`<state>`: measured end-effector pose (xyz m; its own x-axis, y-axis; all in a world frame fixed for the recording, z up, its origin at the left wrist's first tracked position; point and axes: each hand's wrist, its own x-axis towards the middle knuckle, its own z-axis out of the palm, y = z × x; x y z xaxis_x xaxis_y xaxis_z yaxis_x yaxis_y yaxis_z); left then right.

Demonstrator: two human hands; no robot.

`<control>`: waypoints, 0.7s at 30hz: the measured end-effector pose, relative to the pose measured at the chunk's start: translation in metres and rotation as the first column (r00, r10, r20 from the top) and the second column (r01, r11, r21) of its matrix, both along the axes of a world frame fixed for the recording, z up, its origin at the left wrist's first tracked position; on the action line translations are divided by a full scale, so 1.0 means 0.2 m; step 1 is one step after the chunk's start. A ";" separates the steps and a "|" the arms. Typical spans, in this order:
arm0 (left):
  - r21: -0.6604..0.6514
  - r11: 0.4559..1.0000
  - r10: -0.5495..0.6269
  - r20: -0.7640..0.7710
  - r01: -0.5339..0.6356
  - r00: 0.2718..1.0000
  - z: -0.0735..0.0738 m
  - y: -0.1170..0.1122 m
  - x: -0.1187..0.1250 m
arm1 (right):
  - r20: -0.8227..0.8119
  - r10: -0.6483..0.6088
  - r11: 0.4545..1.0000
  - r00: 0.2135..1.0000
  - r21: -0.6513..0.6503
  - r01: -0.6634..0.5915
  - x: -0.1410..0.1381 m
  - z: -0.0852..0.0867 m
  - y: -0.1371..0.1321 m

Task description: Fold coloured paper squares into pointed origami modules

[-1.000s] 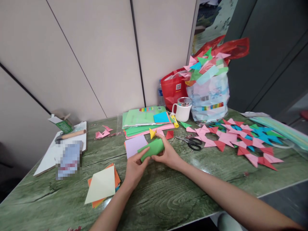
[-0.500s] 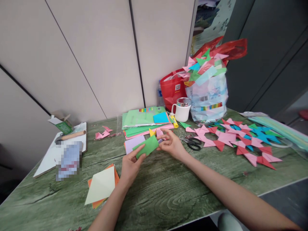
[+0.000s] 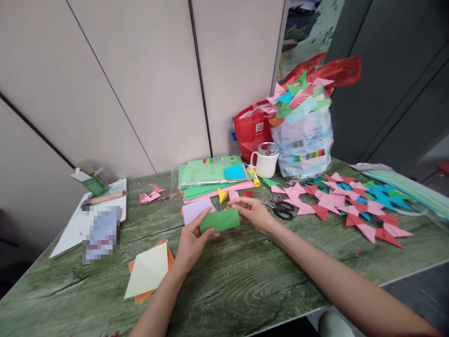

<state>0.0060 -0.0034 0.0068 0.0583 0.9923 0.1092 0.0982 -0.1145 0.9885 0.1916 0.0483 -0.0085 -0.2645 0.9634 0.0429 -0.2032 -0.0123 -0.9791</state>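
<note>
A green folded paper [image 3: 220, 221], a narrow strip with flat faces, is held in the air above the table. My left hand [image 3: 192, 241] pinches its left end, thumb in front and fingers behind. At the right end is my right hand [image 3: 254, 215], its fingers curled along the upper right edge and partly hidden behind the paper. Just beyond the hands lie a stack of lilac paper squares [image 3: 196, 211], a yellow folded piece [image 3: 222, 194] and a red piece [image 3: 248, 194]. Black-handled scissors [image 3: 283, 213] rest to the right of my right hand.
Cream and orange sheets [image 3: 149, 271] lie near my left forearm. Joined pink and red paper shapes [image 3: 328, 202] spread over the right side. Behind stand a white mug [image 3: 265, 164], a stuffed plastic bag [image 3: 304, 140] and packs of green paper [image 3: 206, 172]. A hammer [image 3: 105, 198] rests at left.
The green paper has turned from a slant to nearly level and come slightly lower, showing as a longer strip. My right hand has moved a little down and right with its end.
</note>
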 end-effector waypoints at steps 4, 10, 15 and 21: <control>0.022 1.000 0.019 -0.036 -0.018 0.999 0.01 0.00 -0.01 | -0.010 0.026 1.000 1.000 0.012 -0.026 0.01 0.01 -0.01; 0.051 0.998 0.028 0.055 -0.031 0.998 0.01 0.00 0.00 | -0.003 0.048 0.998 0.999 0.031 -0.048 0.01 0.03 -0.02; 0.067 0.997 0.022 0.110 -0.029 0.994 0.00 0.01 0.00 | 0.043 0.157 0.987 0.987 0.035 -0.159 0.01 0.02 -0.04; 0.111 0.989 0.081 0.140 -0.097 0.987 -0.02 0.02 0.00 | 0.060 0.201 0.976 0.978 0.075 -0.205 0.00 0.00 -0.04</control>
<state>0.0056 0.0005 0.0027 -0.0534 0.9726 0.2262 -0.0201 -0.2276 0.9736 0.1920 0.0406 -0.0084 -0.4578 0.8835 0.0993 -0.1535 0.0315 -0.9876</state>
